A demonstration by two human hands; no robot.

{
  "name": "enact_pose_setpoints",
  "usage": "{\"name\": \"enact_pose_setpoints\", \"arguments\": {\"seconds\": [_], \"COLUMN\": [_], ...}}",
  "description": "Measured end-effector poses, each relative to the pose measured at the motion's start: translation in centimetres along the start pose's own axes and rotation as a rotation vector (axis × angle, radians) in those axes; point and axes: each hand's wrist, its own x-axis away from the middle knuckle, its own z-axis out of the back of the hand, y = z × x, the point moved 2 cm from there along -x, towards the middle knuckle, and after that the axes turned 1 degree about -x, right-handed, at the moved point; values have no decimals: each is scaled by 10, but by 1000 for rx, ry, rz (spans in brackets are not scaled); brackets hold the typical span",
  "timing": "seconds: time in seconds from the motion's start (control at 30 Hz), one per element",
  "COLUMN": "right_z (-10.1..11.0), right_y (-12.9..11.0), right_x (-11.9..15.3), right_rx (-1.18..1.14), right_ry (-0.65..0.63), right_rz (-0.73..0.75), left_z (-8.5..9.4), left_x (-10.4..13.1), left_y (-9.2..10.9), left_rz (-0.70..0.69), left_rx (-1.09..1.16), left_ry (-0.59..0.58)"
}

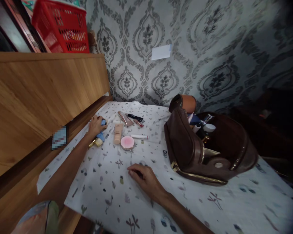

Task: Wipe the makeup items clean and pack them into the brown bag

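Note:
My left hand (pixel 95 125) is at the left side of the cloth, its fingers closed round a small blue and dark item (pixel 104 122), mostly hidden. Just below it lie another blue piece (pixel 101 136) and a small gold-capped bottle (pixel 98 142). Right of that hand are a beige squeeze tube (pixel 118 133), a round pink compact (pixel 127 143) and a white pen-like stick (pixel 139 136). Farther back lie a pinkish tube (pixel 125 118), a black tube (pixel 135 117) and a small red-tipped tube (pixel 138 123). My right hand (pixel 145 180) rests on the cloth, loosely curved, holding nothing.
A brown leather bag (pixel 190 146) stands unzipped at the right, cosmetics inside, including a white-lidded jar (pixel 209 128). Behind it is an orange-brown rolled case (pixel 188 103). A wooden cabinet (pixel 48 87) borders the left, carrying a red basket (pixel 63 27). Patterned wallpaper (pixel 146 71) covers the back.

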Motion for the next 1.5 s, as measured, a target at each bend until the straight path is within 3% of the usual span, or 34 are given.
{"name": "enact_pose_setpoints", "arguments": {"seconds": [0.33, 0.47, 0.63, 0.8, 0.93, 1.03, 1.2, 1.3, 1.5], "right_z": [1, 0, -1, 0, 0, 1, 1, 0, 1], "right_y": [-2, 0, 1, 2, 1, 0, 1, 1, -2], "right_x": [0, -1, 0, 0, -1, 0, 0, 0, 1], "right_rx": [-1, -13, -35, -17, -17, -19, 4, 6, 2], "right_ry": [6, 3, -4, -1, 2, -3, -3, -5, -7], "right_rz": [11, 3, 5, 16, 12, 6, 13, 6, 2], "left_z": [-5, -8, -11, -11, -9, -10, -23, -28, -25], "left_x": [12, 19, 26, 25, 6, -18, -46, -43, -12], "left_y": [50, 60, 53, 16, -6, -1, 28, 37, 30], "left_rz": [-286, -346, -303, -98, 6, 6, -101, -172, -299], "left_rx": [2, 20, -1, -78, -83, -37, 38, 52, 74], "left_ry": [-40, -76, -107, -132, -122, -106, -163, -195, -202]}}
